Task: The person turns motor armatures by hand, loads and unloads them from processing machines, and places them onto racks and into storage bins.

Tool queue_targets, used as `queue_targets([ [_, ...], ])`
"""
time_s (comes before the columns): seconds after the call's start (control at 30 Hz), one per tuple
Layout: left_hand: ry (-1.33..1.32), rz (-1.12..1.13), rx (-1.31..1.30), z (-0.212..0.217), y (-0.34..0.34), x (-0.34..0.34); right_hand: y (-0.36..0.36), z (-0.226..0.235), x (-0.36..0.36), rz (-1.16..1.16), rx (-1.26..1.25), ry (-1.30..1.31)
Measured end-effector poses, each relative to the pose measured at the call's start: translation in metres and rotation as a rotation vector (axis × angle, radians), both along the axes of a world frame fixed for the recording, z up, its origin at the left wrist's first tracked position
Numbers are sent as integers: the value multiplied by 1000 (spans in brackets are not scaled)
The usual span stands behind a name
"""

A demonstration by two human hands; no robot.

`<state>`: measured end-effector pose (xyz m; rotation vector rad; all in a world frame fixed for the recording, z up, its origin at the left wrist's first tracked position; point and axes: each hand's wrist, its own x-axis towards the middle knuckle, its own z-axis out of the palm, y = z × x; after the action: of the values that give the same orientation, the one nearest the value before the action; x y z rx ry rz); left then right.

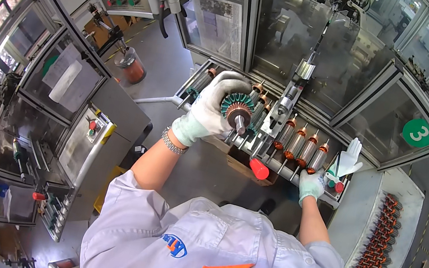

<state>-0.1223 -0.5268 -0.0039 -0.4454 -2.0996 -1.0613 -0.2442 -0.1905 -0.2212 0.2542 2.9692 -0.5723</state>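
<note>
Currently, left hand in pale glove, fingers curled around green-slotted armature; shaft end projects toward wearer. Held armature: in left grasp, above left part of rack, left of central slide fixture; well apart from right hand. Right hand: gloved, at rack's right end, just beside button box; finger closure cannot be told. Copper-wound armatures: row between fixture and right hand. Loose white glove: beyond button box.
</note>
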Motion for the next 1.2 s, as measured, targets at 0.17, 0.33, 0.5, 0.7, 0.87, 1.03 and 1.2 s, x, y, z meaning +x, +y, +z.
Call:
queue_targets([
  [0.17,-80,-6,-25,16,12,-27,3,2,0,-10,-17,9],
  [0.33,-317,108,-60,42,22,-63,5,-2,-1,3,15,3],
  [0.5,-636,117,29,51,2,-141,10,-22,-4,32,63,32],
  [0.7,-783,-85,-49,69,3,-221,13,-14,-2,24,41,25],
  [0.87,-825,204,-559,67,26,-256,7,-4,0,21,11,-2],
  [1.03,-928,349,-576,71,57,-253,9,-11,0,-1,22,9],
  [1.2,-844,431,-730,74,74,-249,5,6,1,4,25,-29],
])
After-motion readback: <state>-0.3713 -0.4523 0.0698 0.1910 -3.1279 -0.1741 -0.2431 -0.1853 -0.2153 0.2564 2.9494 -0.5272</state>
